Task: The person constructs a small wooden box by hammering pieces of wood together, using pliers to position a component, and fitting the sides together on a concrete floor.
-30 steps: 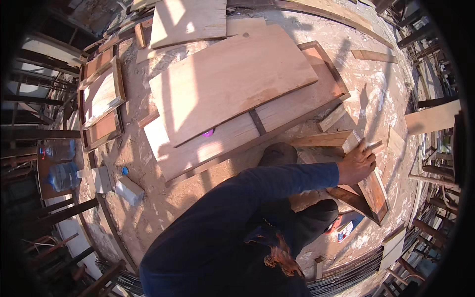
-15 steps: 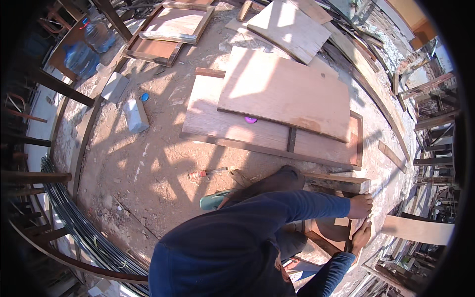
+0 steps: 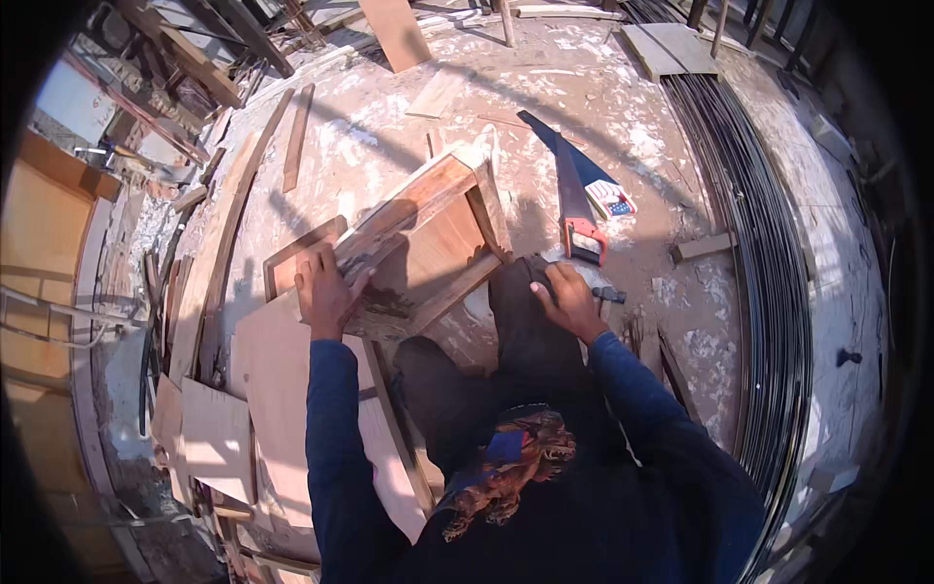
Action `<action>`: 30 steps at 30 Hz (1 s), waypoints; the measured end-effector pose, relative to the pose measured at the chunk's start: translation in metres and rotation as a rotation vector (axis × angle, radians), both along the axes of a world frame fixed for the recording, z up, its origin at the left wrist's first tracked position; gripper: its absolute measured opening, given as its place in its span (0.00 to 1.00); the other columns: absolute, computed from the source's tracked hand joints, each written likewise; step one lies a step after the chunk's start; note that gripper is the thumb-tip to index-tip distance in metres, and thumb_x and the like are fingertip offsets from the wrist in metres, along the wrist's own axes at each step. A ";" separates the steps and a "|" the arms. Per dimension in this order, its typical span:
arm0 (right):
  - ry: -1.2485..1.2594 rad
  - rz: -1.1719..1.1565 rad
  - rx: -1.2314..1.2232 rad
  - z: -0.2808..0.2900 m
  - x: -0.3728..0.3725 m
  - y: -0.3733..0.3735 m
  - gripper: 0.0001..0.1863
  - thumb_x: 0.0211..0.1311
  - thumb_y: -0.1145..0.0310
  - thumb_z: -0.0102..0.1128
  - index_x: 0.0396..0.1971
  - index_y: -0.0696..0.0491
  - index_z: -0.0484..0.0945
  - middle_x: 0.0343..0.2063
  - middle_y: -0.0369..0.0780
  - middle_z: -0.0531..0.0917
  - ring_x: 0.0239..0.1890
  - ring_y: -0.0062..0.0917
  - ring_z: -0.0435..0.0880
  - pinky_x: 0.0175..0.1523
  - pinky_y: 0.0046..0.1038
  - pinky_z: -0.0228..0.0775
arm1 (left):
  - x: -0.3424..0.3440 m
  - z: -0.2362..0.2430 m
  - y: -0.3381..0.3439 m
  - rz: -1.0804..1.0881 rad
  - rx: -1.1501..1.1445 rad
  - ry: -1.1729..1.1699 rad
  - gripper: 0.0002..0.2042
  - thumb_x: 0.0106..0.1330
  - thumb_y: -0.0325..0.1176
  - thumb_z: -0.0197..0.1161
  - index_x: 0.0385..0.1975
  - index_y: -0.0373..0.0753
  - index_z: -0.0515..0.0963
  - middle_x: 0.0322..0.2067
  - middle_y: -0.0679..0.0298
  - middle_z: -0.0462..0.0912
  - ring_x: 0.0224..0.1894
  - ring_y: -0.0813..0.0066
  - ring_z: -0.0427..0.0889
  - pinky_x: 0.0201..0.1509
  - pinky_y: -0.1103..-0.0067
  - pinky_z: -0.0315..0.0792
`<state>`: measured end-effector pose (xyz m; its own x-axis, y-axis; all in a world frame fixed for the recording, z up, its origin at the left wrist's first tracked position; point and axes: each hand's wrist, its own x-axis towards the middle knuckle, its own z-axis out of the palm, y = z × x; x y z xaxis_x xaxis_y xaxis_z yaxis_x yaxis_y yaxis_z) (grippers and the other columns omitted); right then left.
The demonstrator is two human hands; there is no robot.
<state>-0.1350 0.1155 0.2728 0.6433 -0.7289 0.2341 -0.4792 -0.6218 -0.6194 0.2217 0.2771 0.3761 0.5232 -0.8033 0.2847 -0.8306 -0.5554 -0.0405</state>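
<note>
A wooden box frame (image 3: 428,200) with a thin plywood panel inside stands tilted in front of my knees. My left hand (image 3: 326,289) grips its near left corner, thumb spread from the fingers. Over my right knee rests my right hand (image 3: 572,302), fingers bent and apart, with no held thing visible. Just right of that hand shows a dark hammer head (image 3: 610,294); its handle is hidden. Beyond, on the ground, a handsaw with a red-and-black handle (image 3: 585,241) lies across a second saw with a white handle (image 3: 613,200).
Plywood panels (image 3: 282,389) lie to my left, near long planks (image 3: 229,229). A bundle of dark rods (image 3: 754,224) runs along the right side. A short wood block (image 3: 704,246) lies beside it. A plywood sheet (image 3: 394,34) leans at the far side.
My view has swung round, bringing the saws into sight. Both hands were together on a wooden edge; now they are apart, the right over my knee.
</note>
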 end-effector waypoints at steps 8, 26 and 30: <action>0.323 -0.537 0.775 -0.191 -0.223 0.195 0.19 0.60 0.60 0.57 0.44 0.57 0.80 0.40 0.53 0.83 0.46 0.47 0.82 0.53 0.44 0.71 | 0.059 -0.021 0.040 -0.109 0.150 -0.162 0.41 0.64 0.65 0.55 0.62 0.31 0.65 0.55 0.42 0.73 0.55 0.44 0.75 0.57 0.59 0.71; 0.288 -1.266 0.585 -0.227 -0.271 0.274 0.35 0.56 0.67 0.64 0.64 0.51 0.61 0.62 0.53 0.63 0.60 0.53 0.71 0.61 0.45 0.68 | 0.042 -0.006 0.004 -0.149 0.117 0.062 0.45 0.50 0.62 0.72 0.57 0.26 0.70 0.51 0.41 0.78 0.54 0.51 0.78 0.59 0.65 0.70; 0.228 -1.071 0.577 -0.226 -0.252 0.215 0.35 0.53 0.68 0.65 0.61 0.55 0.61 0.59 0.57 0.64 0.59 0.55 0.69 0.62 0.44 0.66 | 0.055 0.007 0.043 -0.051 0.140 0.105 0.44 0.49 0.59 0.73 0.58 0.29 0.69 0.50 0.45 0.79 0.51 0.48 0.79 0.55 0.64 0.72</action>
<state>-0.3866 0.3300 0.0469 -0.3566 -0.8719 -0.3355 -0.7108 0.4863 -0.5082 0.2765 0.3201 0.3833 0.5020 -0.8572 0.1146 -0.8611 -0.5078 -0.0263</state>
